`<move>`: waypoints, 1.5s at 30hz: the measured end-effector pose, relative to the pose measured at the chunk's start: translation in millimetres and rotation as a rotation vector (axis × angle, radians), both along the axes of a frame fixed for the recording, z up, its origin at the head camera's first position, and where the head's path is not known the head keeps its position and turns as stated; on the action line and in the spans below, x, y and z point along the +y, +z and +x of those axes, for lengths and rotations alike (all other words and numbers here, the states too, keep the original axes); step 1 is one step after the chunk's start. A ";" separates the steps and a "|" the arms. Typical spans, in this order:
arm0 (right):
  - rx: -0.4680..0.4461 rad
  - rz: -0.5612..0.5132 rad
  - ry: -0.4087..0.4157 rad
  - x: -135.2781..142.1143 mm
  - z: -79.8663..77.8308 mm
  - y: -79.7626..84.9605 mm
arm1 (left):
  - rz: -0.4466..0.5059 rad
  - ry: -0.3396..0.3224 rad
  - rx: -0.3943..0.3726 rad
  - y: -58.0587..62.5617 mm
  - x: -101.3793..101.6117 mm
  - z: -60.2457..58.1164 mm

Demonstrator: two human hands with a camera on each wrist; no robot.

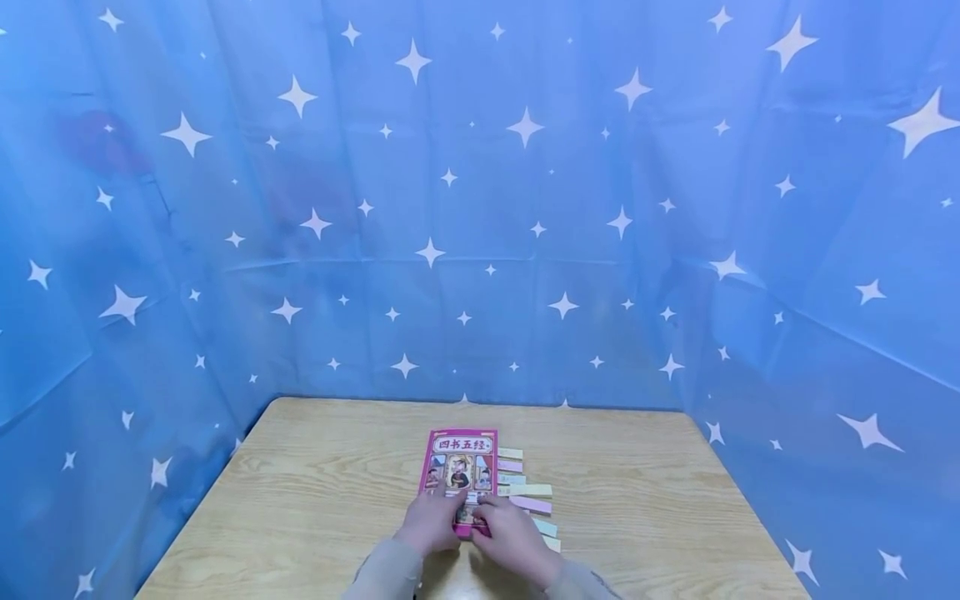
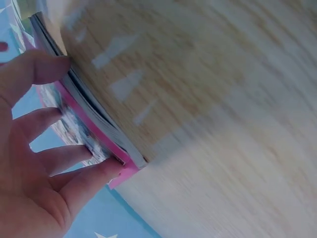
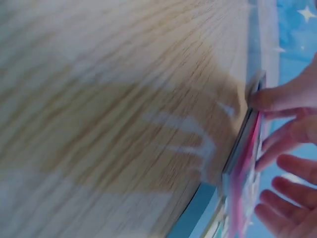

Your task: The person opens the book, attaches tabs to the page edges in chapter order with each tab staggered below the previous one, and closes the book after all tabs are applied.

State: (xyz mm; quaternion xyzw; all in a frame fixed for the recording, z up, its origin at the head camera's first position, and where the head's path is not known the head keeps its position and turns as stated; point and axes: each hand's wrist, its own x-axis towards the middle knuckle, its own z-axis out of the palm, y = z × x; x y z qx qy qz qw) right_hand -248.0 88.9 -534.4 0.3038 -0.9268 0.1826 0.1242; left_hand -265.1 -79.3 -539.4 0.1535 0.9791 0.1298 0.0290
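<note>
A pink-bordered book (image 1: 459,471) with Chinese characters and cartoon figures on its cover is face up on the wooden table, near its front. My left hand (image 1: 435,521) holds the book's lower left part. In the left wrist view its thumb presses the page edge (image 2: 106,121) while the fingers (image 2: 91,183) spread over the cover. At the lower right my right hand (image 1: 513,533) grips the near edge with curled fingers. Overlapping fingers hide part of this hold in the right wrist view. Pale yellow, pink and blue-green paper strips (image 1: 531,505) jut out along the book's right side.
The light wood table (image 1: 330,475) extends to both sides of the book and behind it. A blue curtain (image 1: 480,208) with white stars surrounds the table at the back and sides. Shadows and reflections of the hands fall on the tabletop.
</note>
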 end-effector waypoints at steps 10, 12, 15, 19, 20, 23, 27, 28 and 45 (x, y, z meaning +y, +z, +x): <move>-0.124 0.128 -0.031 -16.2 -8.7 -15.3 | -0.176 0.040 -0.014 -4.0 15.9 -3.1; -0.119 0.163 -0.029 -17.8 -7.1 -18.5 | -0.174 0.044 -0.035 -4.3 15.5 -2.3; -0.082 0.193 -0.018 -21.6 -6.9 -20.3 | -0.153 0.059 -0.053 -3.2 12.4 -1.6; -0.022 0.203 -0.009 -29.3 -11.1 -17.6 | -0.113 0.092 -0.046 -1.5 5.6 -2.7; -0.019 0.209 -0.009 -31.5 -12.3 -16.9 | -0.105 0.097 -0.042 -1.5 3.6 -3.1; -0.019 0.226 -0.010 -37.8 -13.9 -16.4 | -0.092 0.101 -0.036 -2.7 -3.2 -3.5; -0.041 0.235 -0.016 -46.3 -14.8 -16.5 | -0.074 0.106 -0.017 -4.7 -13.1 -3.9; -0.049 0.236 -0.019 -48.4 -15.2 -16.2 | -0.071 0.109 -0.012 -4.9 -15.5 -4.0; -0.104 0.298 -0.023 -63.9 -24.0 -7.1 | -0.010 0.167 -0.047 -6.4 -29.1 -20.0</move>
